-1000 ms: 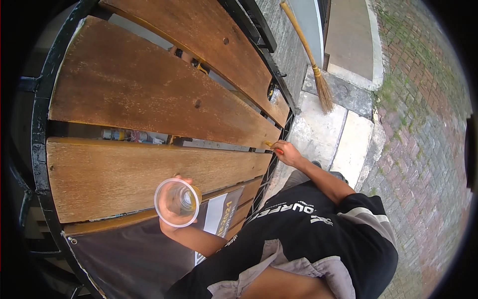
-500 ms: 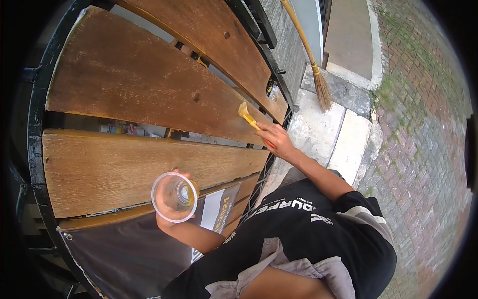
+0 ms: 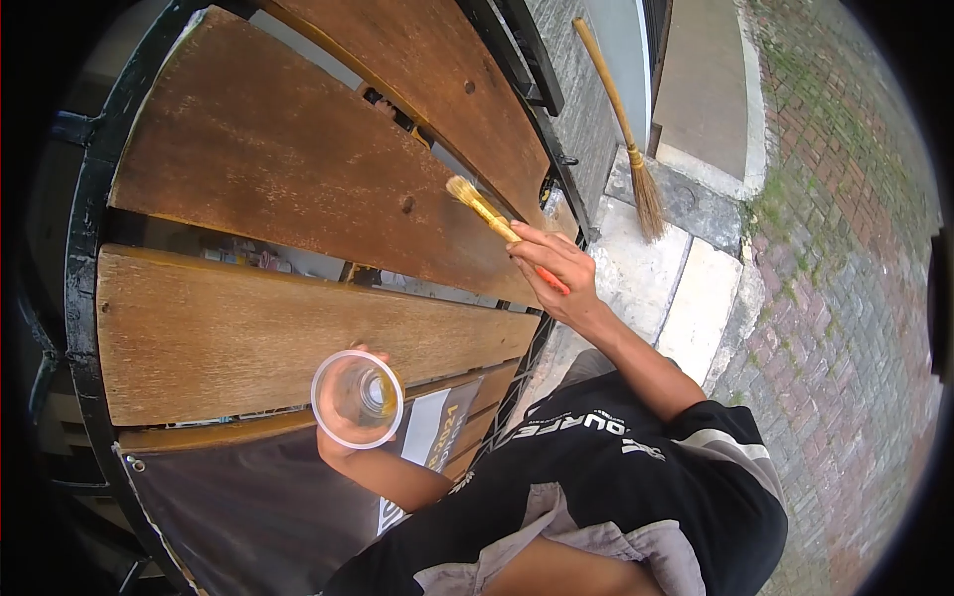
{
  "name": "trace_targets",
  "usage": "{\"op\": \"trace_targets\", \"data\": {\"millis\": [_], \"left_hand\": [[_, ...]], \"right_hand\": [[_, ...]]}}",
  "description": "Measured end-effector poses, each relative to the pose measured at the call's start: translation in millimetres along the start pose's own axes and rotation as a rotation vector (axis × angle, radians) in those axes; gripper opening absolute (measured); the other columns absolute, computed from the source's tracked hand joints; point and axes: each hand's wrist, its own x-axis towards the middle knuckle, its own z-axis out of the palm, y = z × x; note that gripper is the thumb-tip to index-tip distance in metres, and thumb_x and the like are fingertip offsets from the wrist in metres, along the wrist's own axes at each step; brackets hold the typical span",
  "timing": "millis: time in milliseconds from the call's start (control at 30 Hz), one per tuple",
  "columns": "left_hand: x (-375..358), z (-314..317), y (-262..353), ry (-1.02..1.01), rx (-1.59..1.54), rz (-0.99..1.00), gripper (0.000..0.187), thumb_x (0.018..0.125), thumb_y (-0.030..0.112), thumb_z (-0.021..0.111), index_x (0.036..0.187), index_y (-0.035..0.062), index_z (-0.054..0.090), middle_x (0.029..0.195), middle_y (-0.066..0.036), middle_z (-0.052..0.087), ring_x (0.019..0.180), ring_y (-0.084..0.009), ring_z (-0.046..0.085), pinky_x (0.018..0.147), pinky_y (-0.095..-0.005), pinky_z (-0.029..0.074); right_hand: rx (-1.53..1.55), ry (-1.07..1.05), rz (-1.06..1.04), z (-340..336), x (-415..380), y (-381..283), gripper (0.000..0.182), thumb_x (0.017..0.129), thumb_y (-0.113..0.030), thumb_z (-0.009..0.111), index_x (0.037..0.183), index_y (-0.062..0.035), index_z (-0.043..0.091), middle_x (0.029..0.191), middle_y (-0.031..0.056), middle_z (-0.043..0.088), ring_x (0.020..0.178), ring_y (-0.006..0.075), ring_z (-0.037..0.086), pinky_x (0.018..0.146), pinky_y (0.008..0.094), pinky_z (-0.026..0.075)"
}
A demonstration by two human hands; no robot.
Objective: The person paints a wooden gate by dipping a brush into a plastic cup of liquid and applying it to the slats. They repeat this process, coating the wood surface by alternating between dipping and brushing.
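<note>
My right hand (image 3: 558, 270) grips a paintbrush (image 3: 483, 211) by its handle, red at the end and yellow nearer the pale bristles. The bristles point up and left, over the darker brown wooden plank (image 3: 278, 149). My left hand (image 3: 343, 452) is wrapped round a clear plastic cup (image 3: 358, 399), its open rim turned up toward me. A little yellowish liquid shows low in the cup. Behind the cup runs a lighter plank (image 3: 219, 333) with visible grain.
A black metal frame (image 3: 89, 219) borders the planks. Below them hangs a dark banner (image 3: 238, 497) with white and yellow print. A straw broom (image 3: 646, 194) leans against the wall on the right, above pale paving slabs (image 3: 636, 263). Brick paving (image 3: 845, 298) with grass lies further right.
My right hand has turned the brush, and its bristles have moved up and left across the dark plank. My left hand still holds the cup. The view has shifted slightly.
</note>
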Motion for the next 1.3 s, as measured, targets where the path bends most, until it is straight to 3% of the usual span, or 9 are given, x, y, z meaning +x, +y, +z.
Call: {"op": "trace_targets", "data": {"millis": [267, 467, 533, 633, 733, 867, 1033, 1133, 1300], "left_hand": [[-1.3, -0.1, -2.8, -0.021, -0.005, 0.023, 0.122, 0.041, 0.03, 0.099, 0.141, -0.0027, 0.038, 0.124, -0.016, 0.058, 0.12, -0.0299, 0.054, 0.103, -0.0442, 0.041], [-4.1, 4.0, -5.8, -0.023, 0.001, 0.031, 0.12, 0.042, 0.029, 0.099, 0.141, -0.0023, 0.039, 0.124, -0.016, 0.058, 0.12, -0.0293, 0.054, 0.103, -0.0437, 0.041], [-5.0, 2.4, -4.3, -0.027, 0.005, 0.032, 0.119, 0.042, 0.029, 0.099, 0.14, -0.0022, 0.039, 0.125, -0.016, 0.058, 0.12, -0.0291, 0.054, 0.103, -0.0435, 0.04], [-4.1, 0.5, -4.2, -0.026, 0.003, 0.028, 0.118, 0.042, 0.028, 0.099, 0.14, -0.002, 0.04, 0.125, -0.015, 0.058, 0.12, -0.0287, 0.054, 0.103, -0.0432, 0.04], [-2.8, -0.7, -5.4, -0.024, 0.001, 0.031, 0.118, 0.043, 0.027, 0.099, 0.14, -0.0019, 0.04, 0.125, -0.015, 0.058, 0.119, -0.0284, 0.054, 0.103, -0.0429, 0.04], [-0.5, -0.8, -3.0, -0.027, -0.002, 0.031, 0.116, 0.044, 0.027, 0.099, 0.14, -0.0016, 0.04, 0.125, -0.015, 0.058, 0.119, -0.028, 0.054, 0.103, -0.0425, 0.04], [2.2, -0.2, -1.5, -0.035, 0.006, 0.036, 0.115, 0.044, 0.026, 0.099, 0.14, -0.0014, 0.041, 0.125, -0.014, 0.058, 0.119, -0.0275, 0.054, 0.104, -0.0421, 0.04], [0.7, -2.1, -3.0, -0.04, 0.006, 0.044, 0.114, 0.045, 0.025, 0.099, 0.139, -0.0012, 0.041, 0.125, -0.014, 0.058, 0.119, -0.0272, 0.054, 0.104, -0.0418, 0.04], [-0.8, -2.6, -5.1, -0.039, 0.008, 0.048, 0.113, 0.046, 0.024, 0.099, 0.139, -0.0009, 0.042, 0.125, -0.014, 0.058, 0.119, -0.0267, 0.054, 0.104, -0.0413, 0.04]], "right_hand": [[0.136, -0.034, 0.182, 11.9, -67.6, 77.0, 0.016, 0.083, 0.0, 0.068, 0.098, -0.0018, 0.07, 0.102, 0.0155, 0.071, 0.102, 0.03, 0.068, 0.081, 0.038, 0.054], [-0.254, -0.521, 0.818, 1.6, -117.5, 114.9, 0.019, 0.086, -0.008, 0.067, 0.104, -0.0025, 0.071, 0.095, 0.0133, 0.072, 0.083, 0.0219, 0.071, 0.077, 0.0322, 0.054], [-0.048, -0.198, 0.888, 14.4, -108.8, 111.2, 0.02, 0.088, -0.01, 0.066, 0.105, -0.0023, 0.071, 0.087, 0.0105, 0.072, 0.08, 0.0195, 0.07, 0.075, 0.0315, 0.054], [0.819, 0.151, 1.205, 6.3, -47.8, 84.1, 0.022, 0.094, -0.013, 0.063, 0.113, -0.0047, 0.064, 0.098, 0.0092, 0.069, 0.081, 0.0171, 0.069, 0.075, 0.0298, 0.055], [1.222, 0.215, 1.14, -19.1, -14.5, 67.9, 0.027, 0.094, -0.016, 0.064, 0.119, -0.0054, 0.059, 0.112, 0.0074, 0.063, 0.086, 0.0192, 0.067, 0.077, 0.0314, 0.053], [1.342, 0.239, 1.082, -15.8, -19.9, 70.6, 0.031, 0.094, -0.017, 0.065, 0.121, -0.0059, 0.059, 0.11, 0.0072, 0.063, 0.087, 0.0181, 0.067, 0.077, 0.0313, 0.052], [0.411, 0.046, 1.259, 12.9, -118.3, 154.3, 0.024, 0.092, -0.013, 0.065, 0.116, -0.0089, 0.065, 0.105, 0.0062, 0.068, 0.075, 0.016, 0.069, 0.066, 0.027, 0.054], [0.296, 0.077, 1.439, 5.6, -147.7, 165.7, 0.021, 0.092, -0.012, 0.064, 0.113, -0.0105, 0.067, 0.103, 0.0052, 0.069, 0.076, 0.0139, 0.068, 0.065, 0.0253, 0.052], [0.869, 0.252, 1.37, 12.7, -83.9, 109.0, 0.023, 0.093, -0.015, 0.064, 0.115, -0.0106, 0.063, 0.11, 0.0056, 0.068, 0.073, 0.0106, 0.064, 0.069, 0.0268, 0.052]]}}
